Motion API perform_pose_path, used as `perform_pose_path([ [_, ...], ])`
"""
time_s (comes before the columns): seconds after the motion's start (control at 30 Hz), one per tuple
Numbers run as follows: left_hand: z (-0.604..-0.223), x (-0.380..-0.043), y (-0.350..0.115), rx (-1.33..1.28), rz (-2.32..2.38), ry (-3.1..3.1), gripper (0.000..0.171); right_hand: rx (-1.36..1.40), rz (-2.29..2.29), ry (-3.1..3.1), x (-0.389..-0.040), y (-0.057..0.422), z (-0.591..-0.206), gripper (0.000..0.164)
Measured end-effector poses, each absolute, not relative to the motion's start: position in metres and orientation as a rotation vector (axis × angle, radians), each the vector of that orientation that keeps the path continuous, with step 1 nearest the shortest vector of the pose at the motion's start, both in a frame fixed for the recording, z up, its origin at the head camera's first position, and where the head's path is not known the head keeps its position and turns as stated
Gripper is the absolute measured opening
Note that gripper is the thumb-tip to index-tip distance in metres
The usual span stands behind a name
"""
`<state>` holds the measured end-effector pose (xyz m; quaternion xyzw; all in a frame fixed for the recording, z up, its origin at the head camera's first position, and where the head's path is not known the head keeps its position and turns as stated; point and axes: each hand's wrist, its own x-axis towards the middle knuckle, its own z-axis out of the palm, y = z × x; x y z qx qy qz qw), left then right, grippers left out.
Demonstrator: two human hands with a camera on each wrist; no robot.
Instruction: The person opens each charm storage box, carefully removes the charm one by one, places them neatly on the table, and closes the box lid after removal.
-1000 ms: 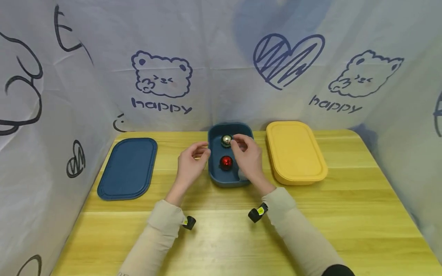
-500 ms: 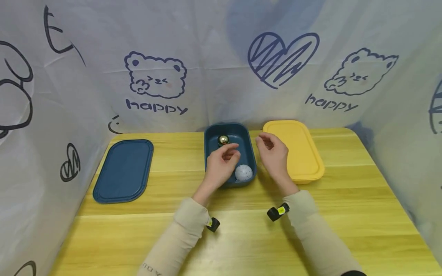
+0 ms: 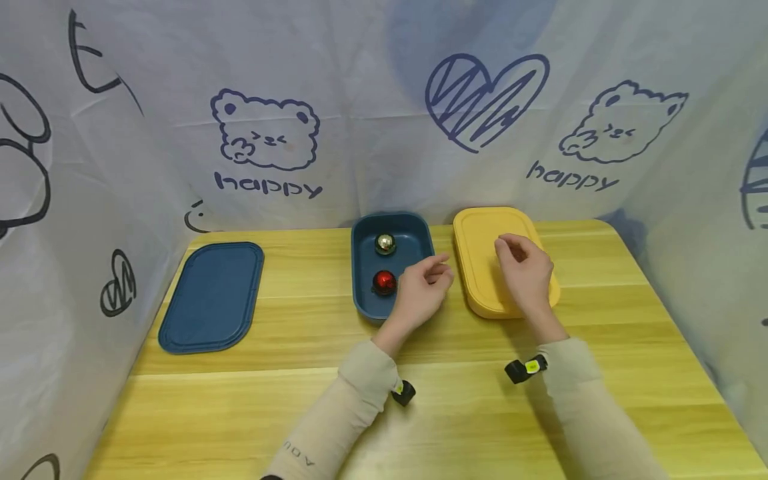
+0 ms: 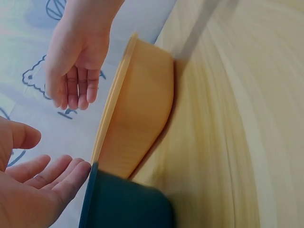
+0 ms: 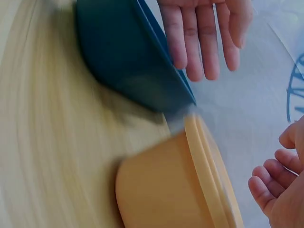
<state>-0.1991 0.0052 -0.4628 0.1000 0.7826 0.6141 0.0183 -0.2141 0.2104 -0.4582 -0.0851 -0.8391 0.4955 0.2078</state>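
Observation:
Above the front right rim of the blue open box (image 3: 362, 257) hovers my left hand (image 3: 422, 291), its fingers relaxed and holding nothing. Over the yellow lidded box (image 3: 478, 267) is my right hand (image 3: 529, 275), also holding nothing, with loosely bent fingers. In the right wrist view the right hand (image 5: 289, 194) is apart from the yellow lid. Inside the blue box lie a shiny gold ball (image 3: 385, 244) at the back and a shiny red ball (image 3: 385, 283) nearer the front. The box's front right corner is hidden behind my left hand.
A flat blue lid (image 3: 213, 297) lies at the left of the wooden table (image 3: 300, 347). A white cloth (image 3: 372, 133) with drawn hearts and bears hangs behind the boxes.
Both hands have moved right: the left from the blue box's left side to its right rim, the right from the blue box to the yellow box. The balls stay in the blue box.

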Motion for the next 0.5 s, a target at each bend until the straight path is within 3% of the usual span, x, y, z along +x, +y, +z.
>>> perform_pose_path([
  [0.5, -0.47, -0.201, 0.046, 0.241, 1.914, 2.407, 0.05, -0.416, 1.313, -2.348, -0.204, 0.268, -0.461, 0.037],
])
